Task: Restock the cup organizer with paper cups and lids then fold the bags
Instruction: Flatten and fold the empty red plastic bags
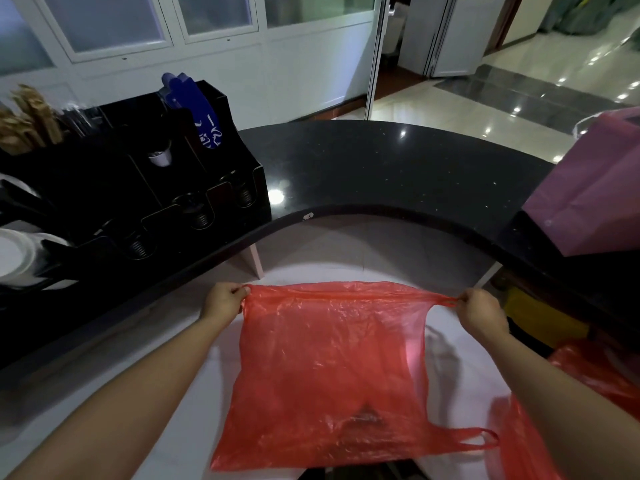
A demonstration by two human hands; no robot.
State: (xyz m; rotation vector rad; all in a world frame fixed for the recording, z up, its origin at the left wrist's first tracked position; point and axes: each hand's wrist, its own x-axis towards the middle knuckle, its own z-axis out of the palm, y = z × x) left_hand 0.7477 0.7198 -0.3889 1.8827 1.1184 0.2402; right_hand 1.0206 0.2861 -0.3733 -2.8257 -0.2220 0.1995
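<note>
Left hand (224,301) and right hand (483,311), spread apart, each pinch the thin red plastic bag (329,372) stretched between them.

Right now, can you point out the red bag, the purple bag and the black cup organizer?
red bag (329,368), head view, middle of its flat sheet
purple bag (595,188), head view, its broad side
black cup organizer (138,174), head view, a dark divider wall

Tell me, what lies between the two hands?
In the head view, the red plastic bag's top edge stretches taut between the left hand and right hand; both pinch it.
</note>
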